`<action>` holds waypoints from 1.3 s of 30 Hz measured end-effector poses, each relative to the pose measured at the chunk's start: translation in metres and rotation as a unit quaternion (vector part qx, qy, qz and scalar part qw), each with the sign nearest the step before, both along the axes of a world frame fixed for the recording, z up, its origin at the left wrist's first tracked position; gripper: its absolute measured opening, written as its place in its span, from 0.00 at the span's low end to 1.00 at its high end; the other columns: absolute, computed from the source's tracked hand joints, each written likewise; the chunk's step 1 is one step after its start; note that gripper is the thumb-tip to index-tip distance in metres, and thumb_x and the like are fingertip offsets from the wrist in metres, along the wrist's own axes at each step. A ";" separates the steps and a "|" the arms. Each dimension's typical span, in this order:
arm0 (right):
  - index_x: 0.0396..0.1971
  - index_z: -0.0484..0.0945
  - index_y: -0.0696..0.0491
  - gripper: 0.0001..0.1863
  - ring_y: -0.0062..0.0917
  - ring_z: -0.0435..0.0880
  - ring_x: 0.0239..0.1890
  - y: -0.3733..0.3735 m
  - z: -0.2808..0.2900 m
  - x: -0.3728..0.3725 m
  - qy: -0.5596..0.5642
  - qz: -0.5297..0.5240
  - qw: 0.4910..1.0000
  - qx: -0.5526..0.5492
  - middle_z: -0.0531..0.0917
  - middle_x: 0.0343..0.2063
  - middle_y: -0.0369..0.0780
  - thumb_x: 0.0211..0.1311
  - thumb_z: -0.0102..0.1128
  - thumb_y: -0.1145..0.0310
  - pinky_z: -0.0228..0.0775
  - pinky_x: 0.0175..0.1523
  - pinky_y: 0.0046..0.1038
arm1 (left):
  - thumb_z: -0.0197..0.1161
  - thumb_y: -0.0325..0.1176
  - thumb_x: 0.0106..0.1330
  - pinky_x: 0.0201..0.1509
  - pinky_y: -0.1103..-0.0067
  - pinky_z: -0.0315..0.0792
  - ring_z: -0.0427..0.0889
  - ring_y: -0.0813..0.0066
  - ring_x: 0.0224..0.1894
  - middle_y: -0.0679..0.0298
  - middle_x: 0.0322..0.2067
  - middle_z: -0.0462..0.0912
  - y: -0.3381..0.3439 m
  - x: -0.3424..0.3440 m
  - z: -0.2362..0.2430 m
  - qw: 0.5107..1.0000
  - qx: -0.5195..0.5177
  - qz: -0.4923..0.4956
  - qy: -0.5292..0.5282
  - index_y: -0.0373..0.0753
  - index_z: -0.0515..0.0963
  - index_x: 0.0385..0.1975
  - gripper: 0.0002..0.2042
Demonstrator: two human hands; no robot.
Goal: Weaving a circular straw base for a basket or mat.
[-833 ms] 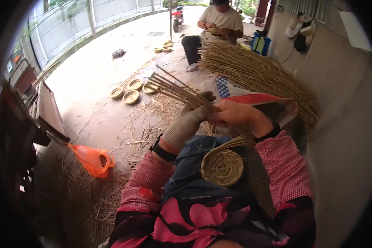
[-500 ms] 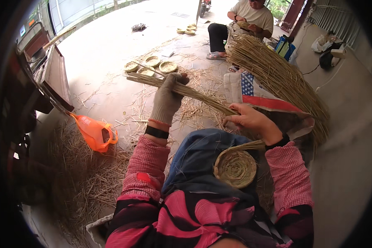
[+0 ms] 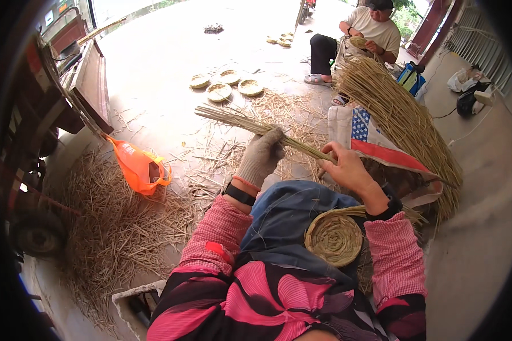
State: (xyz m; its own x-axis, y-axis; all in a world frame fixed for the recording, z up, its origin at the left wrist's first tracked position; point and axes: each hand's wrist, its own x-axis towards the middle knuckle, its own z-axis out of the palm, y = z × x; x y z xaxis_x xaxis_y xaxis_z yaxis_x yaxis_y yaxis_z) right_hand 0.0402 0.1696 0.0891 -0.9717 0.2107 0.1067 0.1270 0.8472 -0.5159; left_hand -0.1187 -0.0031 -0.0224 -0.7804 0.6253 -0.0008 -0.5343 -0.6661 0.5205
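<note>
A bundle of straw (image 3: 233, 119) slants across in front of me, its loose ends fanning out at the upper left. Gloved in grey knit, my left hand (image 3: 263, 153) is closed round its middle. My bare right hand (image 3: 350, 167) pinches the narrower right end between thumb and fingers. On my lap, over blue cloth, lies a round woven straw basket (image 3: 334, 238), partly made, with a tail of loose straw running from its rim under my right wrist.
A large sheaf of straw (image 3: 404, 119) leans on a striped sack (image 3: 392, 153) at the right. Several small straw baskets (image 3: 218, 91) stand ahead on the floor. An orange bag (image 3: 136, 167) hangs at left above straw scraps (image 3: 131, 227). A seated person (image 3: 375, 31) works on a basket.
My left hand has slid along the bundle toward my right hand, and the left end now sticks out farther. Both hands still hold it. The whole view has shifted slightly.
</note>
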 end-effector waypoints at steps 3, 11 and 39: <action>0.44 0.78 0.56 0.15 0.39 0.84 0.31 0.003 -0.002 0.003 0.014 -0.029 0.999 -0.035 0.83 0.26 0.45 0.63 0.66 0.63 0.74 0.39 0.38 | 0.66 0.31 0.71 0.25 0.79 0.71 0.78 0.76 0.27 0.67 0.31 0.80 0.001 0.005 0.002 0.999 -0.024 0.006 -0.029 0.40 0.76 0.45 0.08; 0.40 0.78 0.56 0.10 0.32 0.83 0.27 0.001 -0.014 0.012 0.069 -0.087 0.993 -0.027 0.83 0.24 0.42 0.63 0.65 0.67 0.75 0.36 0.35 | 0.65 0.31 0.72 0.26 0.86 0.66 0.73 0.84 0.26 0.74 0.28 0.75 -0.002 0.012 0.004 0.999 -0.011 -0.001 -0.052 0.44 0.76 0.40 0.04; 0.37 0.77 0.58 0.07 0.18 0.75 0.28 0.061 0.001 0.063 0.068 -0.062 0.990 -0.107 0.80 0.25 0.36 0.64 0.67 0.75 0.70 0.35 0.25 | 0.56 0.47 0.72 0.50 0.56 0.79 0.84 0.38 0.46 0.40 0.41 0.85 -0.207 -0.057 -0.105 0.459 -0.810 0.085 0.356 0.43 0.77 0.56 0.19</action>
State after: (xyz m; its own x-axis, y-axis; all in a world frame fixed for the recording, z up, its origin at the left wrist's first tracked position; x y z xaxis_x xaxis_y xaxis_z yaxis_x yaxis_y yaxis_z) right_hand 0.1027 0.2310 0.0903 -0.9166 0.3593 0.1755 0.1400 0.6995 -0.7008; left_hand -0.1757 -0.2097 -0.1270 -0.9807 0.1845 -0.0645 0.1427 0.9012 0.4093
